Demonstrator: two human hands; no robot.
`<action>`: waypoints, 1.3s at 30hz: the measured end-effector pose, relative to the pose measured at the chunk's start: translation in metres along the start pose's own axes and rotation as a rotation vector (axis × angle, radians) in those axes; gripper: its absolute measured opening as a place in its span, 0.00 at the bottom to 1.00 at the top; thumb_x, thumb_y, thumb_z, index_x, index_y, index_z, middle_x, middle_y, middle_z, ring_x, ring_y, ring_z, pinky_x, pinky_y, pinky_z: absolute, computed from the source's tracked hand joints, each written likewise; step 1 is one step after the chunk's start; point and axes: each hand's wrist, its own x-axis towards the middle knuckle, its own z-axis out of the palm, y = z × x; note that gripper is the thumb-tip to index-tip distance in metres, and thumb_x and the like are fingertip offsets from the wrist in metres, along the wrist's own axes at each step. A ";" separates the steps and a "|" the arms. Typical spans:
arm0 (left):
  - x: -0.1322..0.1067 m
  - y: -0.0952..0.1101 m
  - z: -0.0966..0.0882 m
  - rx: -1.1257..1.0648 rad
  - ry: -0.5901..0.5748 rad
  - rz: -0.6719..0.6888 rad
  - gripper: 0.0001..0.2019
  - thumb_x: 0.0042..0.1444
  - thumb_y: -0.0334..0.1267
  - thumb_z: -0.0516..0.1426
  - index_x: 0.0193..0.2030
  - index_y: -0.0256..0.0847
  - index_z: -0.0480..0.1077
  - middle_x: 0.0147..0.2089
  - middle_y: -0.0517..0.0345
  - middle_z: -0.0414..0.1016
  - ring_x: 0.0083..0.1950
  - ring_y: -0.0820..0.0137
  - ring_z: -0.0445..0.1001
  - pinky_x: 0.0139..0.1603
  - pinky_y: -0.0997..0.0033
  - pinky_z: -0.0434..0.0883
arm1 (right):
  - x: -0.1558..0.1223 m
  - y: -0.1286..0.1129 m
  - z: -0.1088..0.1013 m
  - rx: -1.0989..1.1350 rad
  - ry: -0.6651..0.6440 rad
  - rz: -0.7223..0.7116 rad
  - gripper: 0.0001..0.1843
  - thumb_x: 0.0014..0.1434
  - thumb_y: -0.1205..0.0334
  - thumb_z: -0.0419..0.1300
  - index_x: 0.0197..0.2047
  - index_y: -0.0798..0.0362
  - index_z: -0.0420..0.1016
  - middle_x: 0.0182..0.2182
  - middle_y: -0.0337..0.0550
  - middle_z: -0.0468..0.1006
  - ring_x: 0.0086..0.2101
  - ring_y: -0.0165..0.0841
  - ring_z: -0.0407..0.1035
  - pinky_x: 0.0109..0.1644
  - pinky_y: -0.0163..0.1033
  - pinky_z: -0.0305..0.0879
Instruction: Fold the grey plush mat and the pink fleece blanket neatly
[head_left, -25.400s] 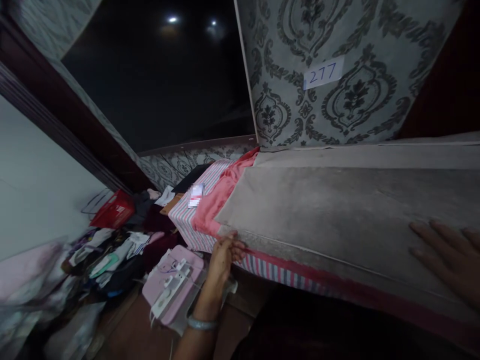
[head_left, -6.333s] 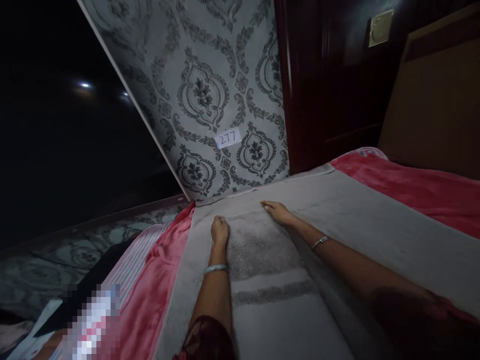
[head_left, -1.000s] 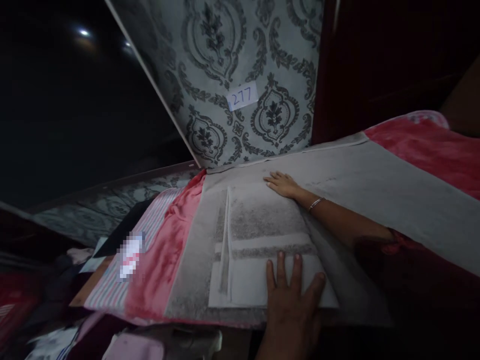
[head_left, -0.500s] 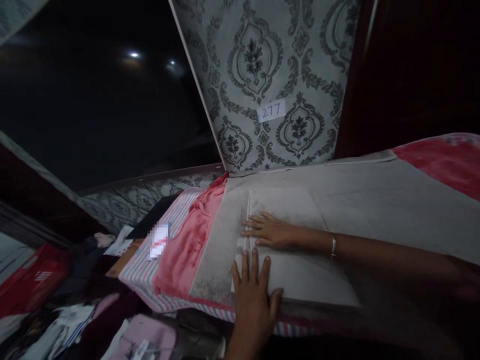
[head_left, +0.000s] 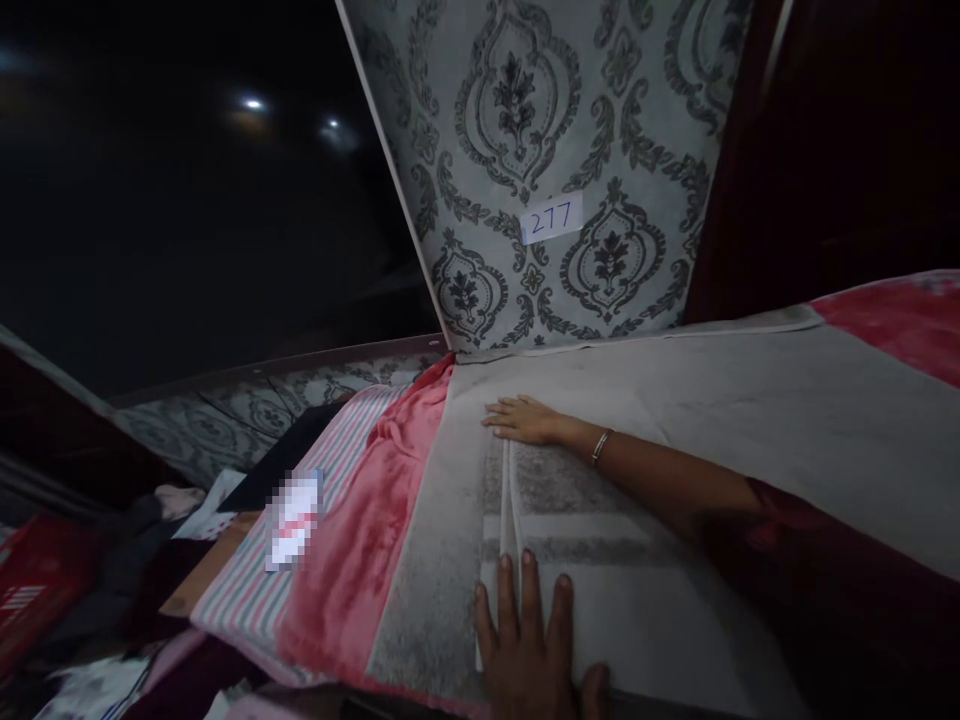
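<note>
Both hands lay flat, fingers spread, on the folded grey towel (head_left: 592, 560): the right hand (head_left: 521, 419) had slid up to its far corner, the left hand (head_left: 529, 650) back to its near edge, smoothing the fold.

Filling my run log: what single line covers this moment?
left hand: flat on folded towel | right hand: flat on towel's far end | grey sheet beneath

Damask wallpaper (head_left: 525, 120) with numbered label (head_left: 551, 217); dark window (head_left: 187, 200); dim light.

Grey towel (head_left: 600, 560) with darker stripes, fuzzy pink-red blanket (head_left: 360, 530), pink-and-white striped sheet (head_left: 300, 480), grey damask wallpaper (head_left: 540, 130).
</note>
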 end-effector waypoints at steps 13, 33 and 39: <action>0.005 -0.001 -0.008 -0.003 -0.100 -0.014 0.38 0.54 0.49 0.61 0.72 0.53 0.59 0.75 0.51 0.57 0.76 0.49 0.52 0.71 0.39 0.52 | -0.022 0.010 -0.017 0.046 0.329 0.158 0.35 0.69 0.49 0.47 0.76 0.49 0.51 0.74 0.52 0.48 0.71 0.45 0.44 0.71 0.58 0.44; 0.027 0.004 -0.031 0.049 -0.178 0.008 0.24 0.64 0.41 0.53 0.67 0.46 0.68 0.71 0.45 0.64 0.72 0.48 0.60 0.68 0.38 0.57 | -0.271 -0.009 0.023 1.392 0.615 0.752 0.19 0.56 0.63 0.65 0.50 0.52 0.67 0.24 0.36 0.76 0.22 0.29 0.70 0.26 0.33 0.68; 0.081 0.019 -0.062 -0.101 -0.295 -0.016 0.18 0.65 0.42 0.51 0.57 0.42 0.75 0.60 0.46 0.76 0.63 0.52 0.71 0.66 0.43 0.64 | -0.273 -0.015 0.019 1.548 0.547 0.661 0.08 0.60 0.58 0.61 0.39 0.52 0.68 0.29 0.43 0.78 0.27 0.31 0.73 0.34 0.36 0.72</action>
